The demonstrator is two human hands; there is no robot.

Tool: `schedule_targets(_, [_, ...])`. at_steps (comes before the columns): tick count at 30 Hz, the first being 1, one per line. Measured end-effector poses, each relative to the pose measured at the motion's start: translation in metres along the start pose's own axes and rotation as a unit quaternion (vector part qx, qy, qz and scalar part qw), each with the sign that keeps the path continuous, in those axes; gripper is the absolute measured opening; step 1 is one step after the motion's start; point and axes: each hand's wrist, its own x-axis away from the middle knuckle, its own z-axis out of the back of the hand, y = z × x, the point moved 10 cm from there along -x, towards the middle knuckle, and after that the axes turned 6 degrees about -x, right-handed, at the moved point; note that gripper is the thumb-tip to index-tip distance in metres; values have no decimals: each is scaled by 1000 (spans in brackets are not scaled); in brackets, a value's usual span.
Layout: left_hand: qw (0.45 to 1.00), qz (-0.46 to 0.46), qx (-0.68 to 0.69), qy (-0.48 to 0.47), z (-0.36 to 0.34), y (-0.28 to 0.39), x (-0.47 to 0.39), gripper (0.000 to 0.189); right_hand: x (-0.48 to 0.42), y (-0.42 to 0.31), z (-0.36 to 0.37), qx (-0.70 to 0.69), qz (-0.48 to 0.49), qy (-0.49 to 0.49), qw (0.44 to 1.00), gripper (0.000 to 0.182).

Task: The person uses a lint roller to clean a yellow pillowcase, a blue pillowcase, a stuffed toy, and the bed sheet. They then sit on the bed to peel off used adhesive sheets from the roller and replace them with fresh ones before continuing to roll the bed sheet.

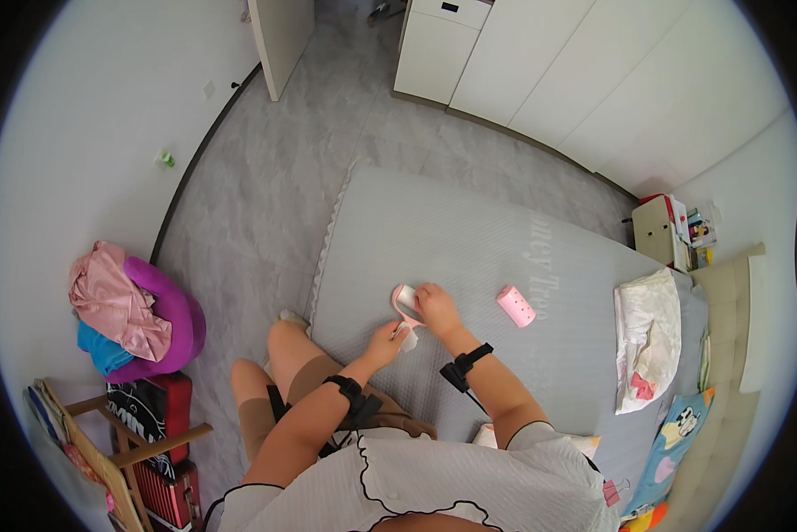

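Observation:
A lint roller with a pink handle frame and a white roll (407,296) is held between my two hands, above the grey bed cover (385,226). My left hand (385,344) grips the lower end of the pink handle, with a crumpled white piece of paper or sheet (409,341) beside its fingers. The fingers of my right hand (436,308) are bent against the right end of the roll; whether they pinch its sheet cannot be told. To the right, a pink cylindrical cover with small holes (517,306) lies on the bed.
A folded white cloth (648,339) and a blue patterned pillow (675,445) lie near the headboard (724,332). Left of the bed stand a purple chair (189,319) heaped with clothes, a red suitcase (179,412) and a wooden chair (162,449). White cabinets (531,60) line the far side.

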Motion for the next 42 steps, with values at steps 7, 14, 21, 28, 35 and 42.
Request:
schedule_targets(7, [998,48,-4,-37,-2,6,4,24,-9,33,5,-62,-75,57,994,10])
schedule_targets(14, [997,53,-14,-53,2,0,20,25,26,102,19,-292,-352,126,880,16])
schedule_targets(21, [990,133,26,-41,15,-17,40,25,53,98,42,-552,-363,227,715,15])
schedule_targets(28, [996,89,6,11,42,65,37,25,55,33,117,-562,-311,246,726,11])
schedule_targets(35, [901,103,406,-113,-7,181,41,22,56,-26,154,-516,-225,233,793,5])
schedule_targets(42, [925,21,374,-68,-9,211,45,20,81,-60,167,-467,-176,247,830,4])
